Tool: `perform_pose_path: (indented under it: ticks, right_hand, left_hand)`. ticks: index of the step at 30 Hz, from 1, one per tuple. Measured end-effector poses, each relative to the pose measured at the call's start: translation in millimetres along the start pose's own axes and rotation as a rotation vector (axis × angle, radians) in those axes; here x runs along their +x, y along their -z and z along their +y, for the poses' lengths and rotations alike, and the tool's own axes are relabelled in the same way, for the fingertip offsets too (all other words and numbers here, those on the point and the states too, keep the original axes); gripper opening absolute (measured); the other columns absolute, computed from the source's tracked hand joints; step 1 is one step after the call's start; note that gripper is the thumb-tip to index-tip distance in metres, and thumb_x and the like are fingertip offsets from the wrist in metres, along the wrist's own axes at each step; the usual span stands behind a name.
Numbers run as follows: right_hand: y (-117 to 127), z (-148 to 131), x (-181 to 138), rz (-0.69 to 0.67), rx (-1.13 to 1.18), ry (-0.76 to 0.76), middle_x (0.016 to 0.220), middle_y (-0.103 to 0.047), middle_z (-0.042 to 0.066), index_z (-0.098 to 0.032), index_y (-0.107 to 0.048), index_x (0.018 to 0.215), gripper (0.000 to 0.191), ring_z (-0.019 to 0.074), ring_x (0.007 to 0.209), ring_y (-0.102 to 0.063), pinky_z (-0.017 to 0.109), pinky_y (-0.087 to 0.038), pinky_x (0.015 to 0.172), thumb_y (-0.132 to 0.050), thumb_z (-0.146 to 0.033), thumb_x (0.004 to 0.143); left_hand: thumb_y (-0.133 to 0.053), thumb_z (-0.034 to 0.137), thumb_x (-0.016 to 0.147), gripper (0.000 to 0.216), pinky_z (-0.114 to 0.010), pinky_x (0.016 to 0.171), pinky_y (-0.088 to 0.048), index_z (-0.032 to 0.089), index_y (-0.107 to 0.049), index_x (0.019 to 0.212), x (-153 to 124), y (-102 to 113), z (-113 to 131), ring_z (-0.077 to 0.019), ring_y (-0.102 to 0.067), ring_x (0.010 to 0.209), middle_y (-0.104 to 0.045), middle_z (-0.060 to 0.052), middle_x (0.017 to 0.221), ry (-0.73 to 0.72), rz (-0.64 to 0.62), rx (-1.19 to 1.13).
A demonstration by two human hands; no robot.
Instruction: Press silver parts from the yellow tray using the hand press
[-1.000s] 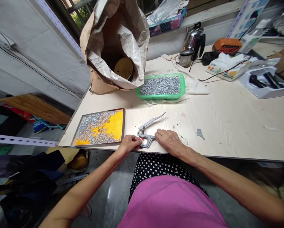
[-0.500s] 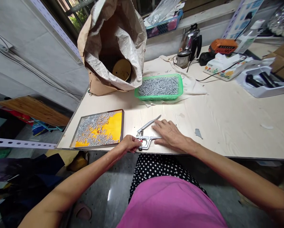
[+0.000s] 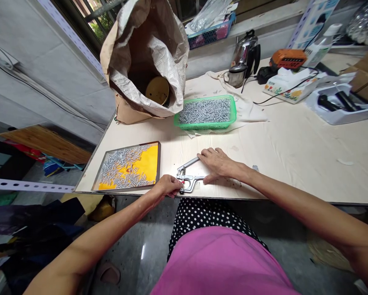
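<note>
"Pliers (image 3: 190,178): where, on my remote screen?"

"By the table's (image 3: 294,164) near edge. I see the right hand (image 3: 217,163) spread wide across the parted handles (image 3: 190,163), probably for leverage; the left hand (image 3: 170,185) pinches narrowly at the head (image 3: 181,191), likely steadying it. What it grips, I can't tell."

"And the tray (image 3: 159,162)?"

"Just beside, apparently for easy reach."

the pliers (image 3: 190,178) are smooth grey metal with a dull sheen; the pins (image 3: 206,111) are shiny metal. the basket (image 3: 202,126) is see-through plastic, the table (image 3: 288,155) matt, wood-grained, the sack (image 3: 168,57) crinkled, the kettle (image 3: 241,52) glossy polished metal, the shirt (image 3: 223,258) matt cloth.
</note>
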State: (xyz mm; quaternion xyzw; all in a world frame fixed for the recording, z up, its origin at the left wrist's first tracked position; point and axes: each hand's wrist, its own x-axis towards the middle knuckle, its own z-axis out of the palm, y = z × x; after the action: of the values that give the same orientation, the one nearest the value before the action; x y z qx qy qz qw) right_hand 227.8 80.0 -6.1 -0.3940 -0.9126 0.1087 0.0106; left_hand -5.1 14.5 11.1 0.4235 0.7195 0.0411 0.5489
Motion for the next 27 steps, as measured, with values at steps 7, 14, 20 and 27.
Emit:
perform_pose_path:
  ticks: [7,14,20,27]
  right_hand:
    - [5.9,-5.2,-4.2,-0.010,0.001,-0.025,0.118,-0.056,0.015,-0.015,-0.059,0.115,0.069,0.0319,0.107,-0.048,0.042,-0.036,0.085,-0.074,-0.061,0.066]
    - [2.0,-1.7,-6.7,-0.004,0.015,-0.020,0.121,-0.056,0.015,-0.015,-0.057,0.120,0.075,0.0326,0.109,-0.047,0.042,-0.036,0.084,-0.073,-0.063,0.065]
    - [1.1,-3.8,-6.7,-0.002,0.012,-0.022,0.117,-0.058,0.014,-0.015,-0.057,0.117,0.071,0.0321,0.107,-0.048,0.040,-0.034,0.083,-0.075,-0.060,0.065]
    - [4.0,-8.0,-9.6,-0.016,-0.005,-0.007,0.110,-0.061,0.013,-0.015,-0.063,0.105,0.050,0.0298,0.103,-0.050,0.037,-0.033,0.080,-0.075,-0.052,0.072]
  left_hand:
    - [-0.075,0.034,0.073,0.025,-0.018,0.044,-0.039,0.013,-0.063,0.066,-0.3,0.1,1.0,-0.0062,-0.045,0.039,-0.051,0.006,0.042,0.011,-0.004,0.005]
    - [-0.076,0.035,0.070,0.028,-0.018,0.043,-0.036,0.013,-0.061,0.062,-2.1,-0.7,0.2,-0.0062,-0.045,0.039,-0.052,0.005,0.043,-0.025,-0.016,0.017]
    - [-0.080,0.044,0.063,0.038,-0.019,0.044,-0.036,0.015,-0.057,0.057,-3.5,-2.7,-1.6,-0.0068,-0.046,0.041,-0.051,0.005,0.044,-0.042,0.009,-0.004]
    - [-0.075,0.046,0.069,0.038,-0.022,0.049,-0.037,0.016,-0.056,0.055,-6.5,-2.6,-4.5,-0.0095,-0.047,0.045,-0.050,0.003,0.047,-0.083,0.039,0.114]
